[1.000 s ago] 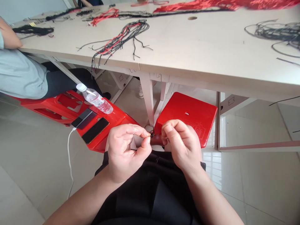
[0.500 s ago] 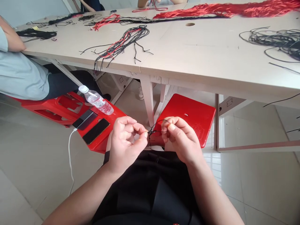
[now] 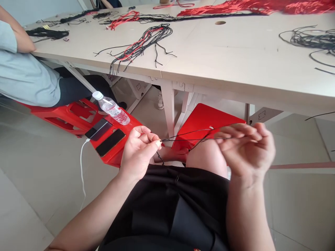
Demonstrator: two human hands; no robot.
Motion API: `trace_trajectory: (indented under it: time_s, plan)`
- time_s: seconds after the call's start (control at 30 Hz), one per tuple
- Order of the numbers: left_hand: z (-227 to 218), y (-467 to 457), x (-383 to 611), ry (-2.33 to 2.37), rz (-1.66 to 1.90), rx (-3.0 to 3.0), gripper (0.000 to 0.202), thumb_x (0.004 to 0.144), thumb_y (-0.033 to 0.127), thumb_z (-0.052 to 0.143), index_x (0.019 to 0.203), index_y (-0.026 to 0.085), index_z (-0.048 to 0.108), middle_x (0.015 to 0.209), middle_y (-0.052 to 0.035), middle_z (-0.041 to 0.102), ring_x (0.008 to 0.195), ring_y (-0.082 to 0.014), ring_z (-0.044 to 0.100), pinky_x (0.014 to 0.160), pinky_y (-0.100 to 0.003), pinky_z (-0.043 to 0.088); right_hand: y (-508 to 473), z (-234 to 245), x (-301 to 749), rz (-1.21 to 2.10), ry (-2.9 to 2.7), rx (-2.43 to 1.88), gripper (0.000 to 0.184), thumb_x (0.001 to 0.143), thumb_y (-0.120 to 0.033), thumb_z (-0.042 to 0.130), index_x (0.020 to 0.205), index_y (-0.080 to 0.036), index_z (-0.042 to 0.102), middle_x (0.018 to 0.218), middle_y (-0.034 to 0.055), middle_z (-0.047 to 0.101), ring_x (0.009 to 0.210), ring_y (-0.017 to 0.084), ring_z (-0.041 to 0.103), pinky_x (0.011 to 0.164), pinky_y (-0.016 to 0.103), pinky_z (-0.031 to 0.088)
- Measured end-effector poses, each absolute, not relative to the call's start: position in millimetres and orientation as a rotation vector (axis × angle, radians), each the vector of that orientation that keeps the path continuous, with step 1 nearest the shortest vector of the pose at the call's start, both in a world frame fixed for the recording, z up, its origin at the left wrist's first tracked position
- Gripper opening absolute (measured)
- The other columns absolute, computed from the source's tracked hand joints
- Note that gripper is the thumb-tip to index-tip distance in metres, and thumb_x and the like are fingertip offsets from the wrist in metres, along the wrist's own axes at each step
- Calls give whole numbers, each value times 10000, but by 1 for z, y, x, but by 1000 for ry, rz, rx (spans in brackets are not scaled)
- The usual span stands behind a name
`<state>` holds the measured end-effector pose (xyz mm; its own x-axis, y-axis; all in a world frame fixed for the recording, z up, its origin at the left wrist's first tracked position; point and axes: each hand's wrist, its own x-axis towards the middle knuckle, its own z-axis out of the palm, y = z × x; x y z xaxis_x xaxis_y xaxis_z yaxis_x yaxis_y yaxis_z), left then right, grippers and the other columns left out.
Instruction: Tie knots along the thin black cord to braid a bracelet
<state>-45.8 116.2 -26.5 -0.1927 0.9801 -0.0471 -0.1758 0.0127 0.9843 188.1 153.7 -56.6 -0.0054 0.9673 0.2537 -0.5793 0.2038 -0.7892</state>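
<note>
A thin black cord (image 3: 188, 135) is stretched between my two hands above my lap. My left hand (image 3: 138, 153) pinches one end between thumb and forefinger, with a short tail hanging below. My right hand (image 3: 246, 148), blurred by motion, is closed on the other end, out to the right in front of a red stool (image 3: 206, 118). Both hands are held below the table's front edge.
A long pale table (image 3: 222, 66) carries bundles of red and black cords (image 3: 142, 42). A red stool (image 3: 117, 139) at left holds a water bottle (image 3: 111, 108) and two phones (image 3: 104, 136) with a white cable. Another person in a grey shirt (image 3: 23, 76) sits at left.
My right hand has moved away to the right, drawing the black cord out taut from my left hand. The hands were close together before.
</note>
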Motion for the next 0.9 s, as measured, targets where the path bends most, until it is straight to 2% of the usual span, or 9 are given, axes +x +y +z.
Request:
trace_trajectory:
  time_s: [0.13, 0.2, 0.27, 0.33, 0.37, 0.43, 0.57, 0.73, 0.9]
  plan:
    - [-25, 121, -52, 1218, 1376, 805, 320, 592, 100, 664, 792, 199, 436, 616, 65, 583, 529, -64, 558, 556, -212, 475, 154, -84, 260, 1168, -526, -679, 411, 855, -207, 479, 447, -236, 520, 543, -64, 592, 431, 47, 470, 455, 344, 309]
    - [-25, 122, -53, 1208, 1340, 734, 313, 600, 112, 676, 788, 196, 441, 627, 61, 583, 539, -63, 557, 551, -202, 465, 151, -102, 284, 1021, -311, -944, 399, 843, -194, 476, 459, -234, 574, 625, -46, 665, 515, 94, 570, 469, 365, 334]
    - [-26, 123, -52, 1187, 1292, 659, 301, 609, 120, 688, 786, 191, 455, 630, 52, 590, 548, -68, 560, 551, -200, 461, 145, -112, 287, 498, -121, -1201, 299, 687, -20, 628, 513, -264, 632, 672, -52, 687, 626, 122, 620, 506, 340, 394]
    - [-27, 122, -49, 1147, 1224, 606, 282, 618, 122, 697, 778, 183, 473, 614, 46, 588, 553, -71, 562, 562, -197, 464, 136, -108, 265, 198, -168, -1260, 473, 524, 124, 685, 672, -325, 699, 834, -85, 705, 849, 118, 630, 662, 268, 460]
    - [-26, 122, -46, 1120, 1190, 592, 271, 623, 121, 699, 772, 180, 480, 603, 46, 584, 556, -72, 562, 570, -194, 466, 130, -101, 247, 171, -407, -1320, 446, 554, 74, 713, 776, -314, 725, 914, -49, 707, 929, 144, 624, 736, 263, 476]
    - [-25, 119, -39, 1072, 1138, 594, 256, 636, 113, 700, 763, 177, 487, 591, 50, 577, 560, -68, 561, 577, -183, 464, 118, -81, 204, 359, -945, -1318, 227, 780, -144, 644, 976, -241, 709, 993, 36, 696, 959, 190, 636, 864, 341, 493]
    - [-17, 111, -28, 1023, 1094, 631, 247, 666, 99, 696, 776, 186, 493, 632, 57, 593, 585, -78, 587, 590, -199, 484, 104, -46, 139, 816, -1572, -976, 326, 844, -233, 607, 1169, -249, 585, 1074, 42, 676, 981, 181, 640, 845, 352, 540]
    - [-14, 100, -27, 965, 1054, 636, 209, 696, 93, 675, 767, 177, 497, 659, 47, 613, 599, -88, 602, 594, -218, 505, 99, -38, 124, 589, -1744, -910, 182, 842, -166, 608, 1009, -236, 627, 909, 12, 701, 830, 138, 637, 741, 272, 536]
    - [-14, 94, -27, 927, 1005, 592, 183, 708, 64, 646, 792, 164, 518, 634, 27, 615, 579, -82, 592, 594, -205, 495, 90, -38, 123, 625, -1761, -946, 87, 862, -139, 564, 859, -216, 603, 720, -21, 657, 689, 107, 601, 676, 238, 508]
